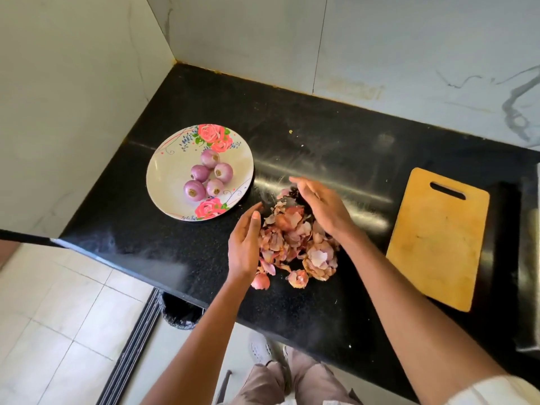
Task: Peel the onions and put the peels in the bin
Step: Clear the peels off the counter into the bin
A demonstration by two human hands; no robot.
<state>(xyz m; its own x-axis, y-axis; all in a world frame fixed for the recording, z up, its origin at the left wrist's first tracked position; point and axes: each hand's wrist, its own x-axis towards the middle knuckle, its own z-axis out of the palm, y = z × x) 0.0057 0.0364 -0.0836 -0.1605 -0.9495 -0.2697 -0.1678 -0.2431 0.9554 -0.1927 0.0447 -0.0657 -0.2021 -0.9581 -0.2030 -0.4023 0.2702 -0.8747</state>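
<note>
Black and shiny, our bench [336, 147] fills a corner between pale walls. On it, right in front of us, lies a heap of dry pink onion peels [295, 244]. Our left hand [244, 247] stands on its edge at the left side of the heap, and our right hand [318, 204] curves over the top right side. The fingers [298, 182] of both hands are straight and loose. They touch the peels or are just beside them, but they are not gripping any yet. It looks like we are about to scoop the heap together.

To the left sits a flowered plate [163, 171] with five peeled onions [206, 178], all smooth and purple. So the peeling looks done.

What is left is the peels. They all sit on the bench, and none are in the bin. A dark bin [179, 312] peeks out under the bench edge, down by the tiled floor [58, 317]. We think that is where the peels must go.

Off to the right lies a wooden cutting board [438, 241], with nothing on it.
</note>
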